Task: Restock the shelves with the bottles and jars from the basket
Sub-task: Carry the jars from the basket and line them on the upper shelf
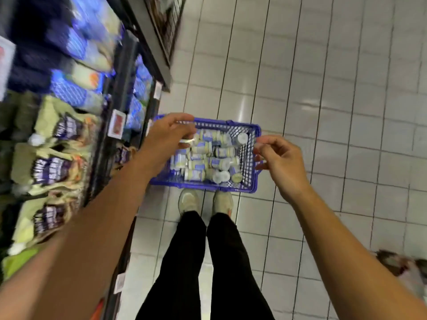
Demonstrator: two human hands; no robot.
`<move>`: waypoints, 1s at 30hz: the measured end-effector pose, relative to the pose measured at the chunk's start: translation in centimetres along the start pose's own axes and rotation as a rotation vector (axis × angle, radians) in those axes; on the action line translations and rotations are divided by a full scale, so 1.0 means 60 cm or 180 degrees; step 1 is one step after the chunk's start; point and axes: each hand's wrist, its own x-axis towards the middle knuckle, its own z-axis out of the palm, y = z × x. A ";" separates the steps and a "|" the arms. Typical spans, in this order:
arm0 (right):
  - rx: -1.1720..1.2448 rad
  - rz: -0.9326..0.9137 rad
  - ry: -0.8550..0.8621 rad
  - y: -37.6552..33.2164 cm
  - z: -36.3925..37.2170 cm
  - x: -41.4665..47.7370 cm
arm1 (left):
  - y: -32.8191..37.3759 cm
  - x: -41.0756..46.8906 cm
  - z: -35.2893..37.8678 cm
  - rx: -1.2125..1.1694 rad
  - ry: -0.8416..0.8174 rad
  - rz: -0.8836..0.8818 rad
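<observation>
Head view, single frame, some motion blur.

We are looking down at a blue basket (242, 125) on the tiled floor (346, 88), just ahead of the person's shoes (189, 200). It is well filled with small jars (221, 152), most lying on their sides. The shelves (124, 72) run along the left, stocked with purple-labelled packets (57, 167).

The left hand (168, 132) hangs over the basket's far-left corner, fingers curved downward. A pale smear at the fingertips may be a jar, but we cannot tell if it is gripped. The right hand (282, 160) hovers at the right wall, fingers loosely curled with nothing in them.

Judgement: this is the pick-up step, with restocking barely begun. The next move calls for a firm hold round one jar, then a lift clear of the rim.
</observation>
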 end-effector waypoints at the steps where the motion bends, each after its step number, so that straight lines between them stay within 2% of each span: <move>1: -0.0053 0.0094 0.0007 0.034 0.005 0.022 | -0.033 0.024 0.000 0.0021 0.0100 -0.0127; 5: -0.0244 0.0501 0.0021 0.178 0.033 0.104 | -0.170 0.108 0.002 0.0207 0.0278 -0.0613; 10: -0.0584 0.0927 -0.0268 0.349 0.079 0.206 | -0.337 0.202 -0.002 0.0643 0.0286 -0.1072; 15: -0.1018 0.1224 -0.0394 0.505 0.111 0.309 | -0.485 0.310 -0.008 0.1249 0.0111 -0.1157; 18: -0.1434 0.1163 -0.0454 0.581 0.133 0.361 | -0.552 0.355 -0.012 0.1737 -0.0351 -0.1175; 21: -0.1862 0.1116 -0.0377 0.633 0.157 0.399 | -0.602 0.380 -0.013 0.2506 -0.0869 -0.1284; 25: -0.2076 0.1211 -0.0312 0.674 0.191 0.433 | -0.646 0.397 0.000 0.2944 -0.1014 -0.1337; 27: -0.2098 0.1329 -0.0295 0.684 0.201 0.443 | -0.662 0.399 0.004 0.3029 -0.0947 -0.1354; 30: -0.2071 0.1415 -0.0267 0.696 0.205 0.457 | -0.680 0.402 0.000 0.2807 -0.0554 -0.1351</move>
